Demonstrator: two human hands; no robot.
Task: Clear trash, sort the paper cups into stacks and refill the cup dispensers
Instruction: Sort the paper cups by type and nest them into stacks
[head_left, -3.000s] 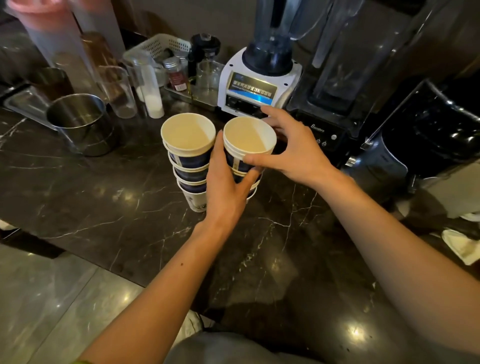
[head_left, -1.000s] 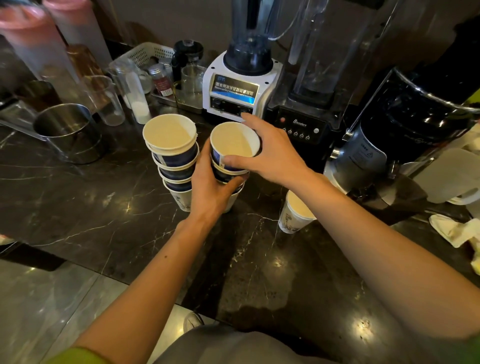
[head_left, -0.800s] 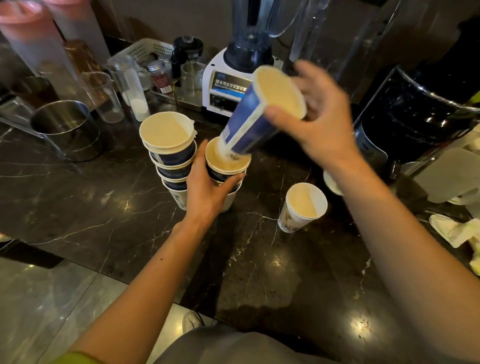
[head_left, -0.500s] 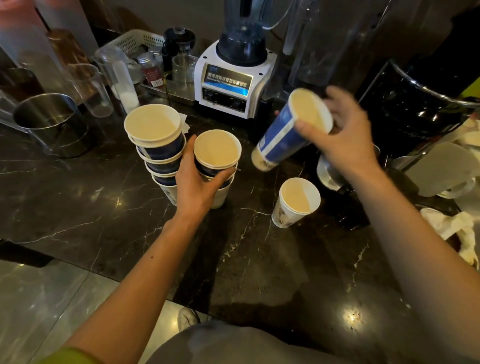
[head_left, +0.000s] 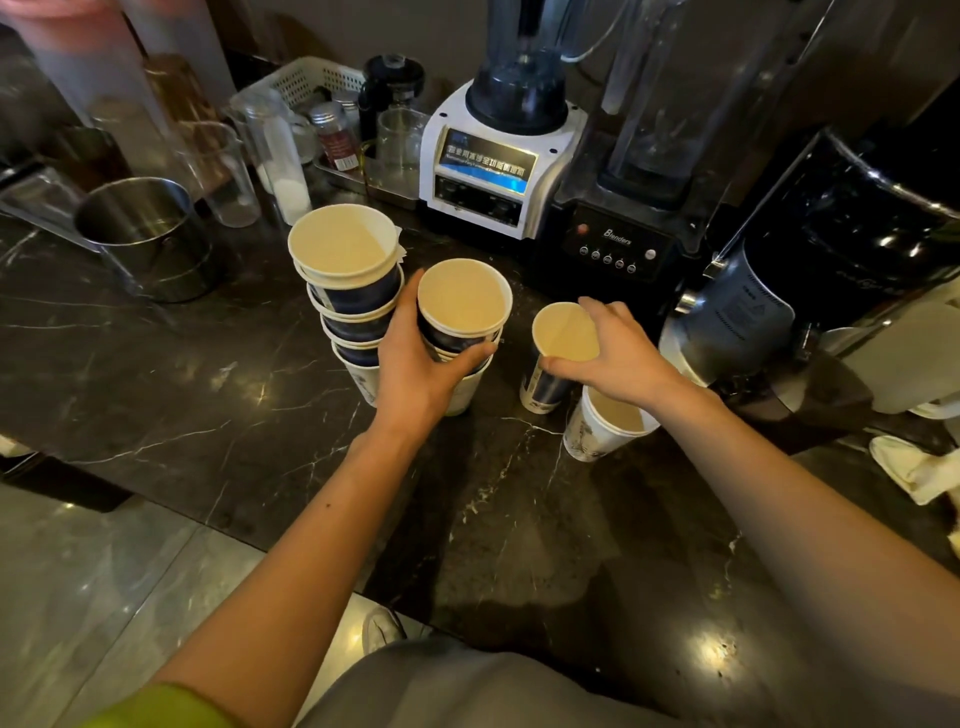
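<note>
Two stacks of blue-and-white paper cups stand on the dark marble counter. The taller stack (head_left: 345, 291) is on the left. My left hand (head_left: 415, 364) wraps around the shorter stack (head_left: 462, 317) beside it. My right hand (head_left: 618, 353) grips the rim of a single tall blue cup (head_left: 558, 353), which stands upright on the counter to the right of the stacks. A white patterned cup (head_left: 602, 428) stands just under my right wrist, partly hidden by it.
A white blender (head_left: 498, 156) and a black blender (head_left: 634, 208) stand behind the cups. A steel pot (head_left: 145, 239), clear measuring cups (head_left: 228, 171) and a white basket (head_left: 306, 83) are at the back left. A black machine (head_left: 831, 249) and crumpled paper (head_left: 919, 467) lie right.
My right hand lifted the tall blue cup off the shorter stack, swung it right and brought it down upright onto the counter. My left hand stayed on the stack.
</note>
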